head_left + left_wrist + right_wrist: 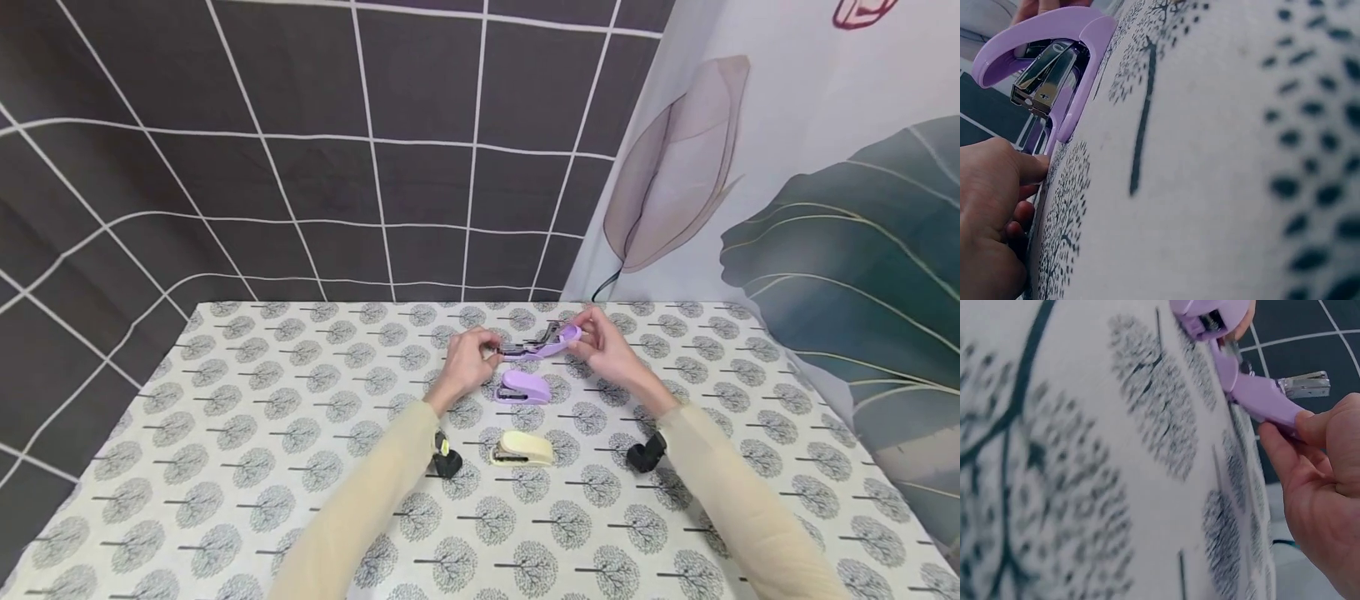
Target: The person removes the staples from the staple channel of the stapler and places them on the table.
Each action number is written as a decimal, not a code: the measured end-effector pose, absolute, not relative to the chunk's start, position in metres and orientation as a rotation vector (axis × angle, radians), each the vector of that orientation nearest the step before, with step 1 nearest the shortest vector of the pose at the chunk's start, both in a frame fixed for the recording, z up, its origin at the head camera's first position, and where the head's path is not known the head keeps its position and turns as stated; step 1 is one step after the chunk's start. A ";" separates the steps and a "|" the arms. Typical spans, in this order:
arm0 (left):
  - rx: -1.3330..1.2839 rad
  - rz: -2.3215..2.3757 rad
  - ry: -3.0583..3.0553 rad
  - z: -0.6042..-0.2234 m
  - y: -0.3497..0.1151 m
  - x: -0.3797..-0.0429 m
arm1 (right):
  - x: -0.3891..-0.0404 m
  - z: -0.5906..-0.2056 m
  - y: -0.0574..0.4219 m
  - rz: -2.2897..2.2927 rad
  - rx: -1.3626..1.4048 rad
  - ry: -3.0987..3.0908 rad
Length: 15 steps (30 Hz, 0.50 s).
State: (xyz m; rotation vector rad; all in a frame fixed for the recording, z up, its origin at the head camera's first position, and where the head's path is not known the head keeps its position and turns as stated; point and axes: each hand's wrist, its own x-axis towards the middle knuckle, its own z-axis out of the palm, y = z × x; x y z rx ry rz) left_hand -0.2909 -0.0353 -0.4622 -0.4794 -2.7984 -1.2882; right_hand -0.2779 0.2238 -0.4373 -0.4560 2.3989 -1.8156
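Observation:
A purple stapler [529, 352] is swung wide open between both hands, its metal magazine angled up from the base. My left hand [467, 360] grips the base's left end with curled fingers; in the left wrist view the hand [988, 209] partly hides that end. Thumb and fingers of my right hand [606, 350] pinch the raised cover, and the right wrist view shows this purple cover [1266, 400] with the metal strip [1307, 385] standing away from it. Just in front lies a second purple stapler [522, 388], closed, also seen large in the left wrist view.
Closer to me on the tree-print tablecloth [225, 500] lies a cream-yellow stapler [522, 448], in line with the purple ones. A dark gridded curtain [300, 167] rises behind the table's far edge, with a leaf-patterned curtain [825, 250] at the right.

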 end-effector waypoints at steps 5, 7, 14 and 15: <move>-0.474 -1.275 -2.794 -0.463 -0.037 -0.291 | -0.279 -0.443 0.228 -1.840 -0.442 2.363; -0.485 -1.265 -2.792 -0.463 -0.037 -0.291 | -0.280 -0.444 0.229 -1.858 -0.449 2.347; -0.493 -1.277 -2.796 -0.463 -0.037 -0.291 | -0.274 -0.432 0.228 -1.648 -0.346 2.514; -0.495 -1.285 -2.800 -0.463 -0.036 -0.291 | -0.272 -0.428 0.227 -1.592 -0.351 2.594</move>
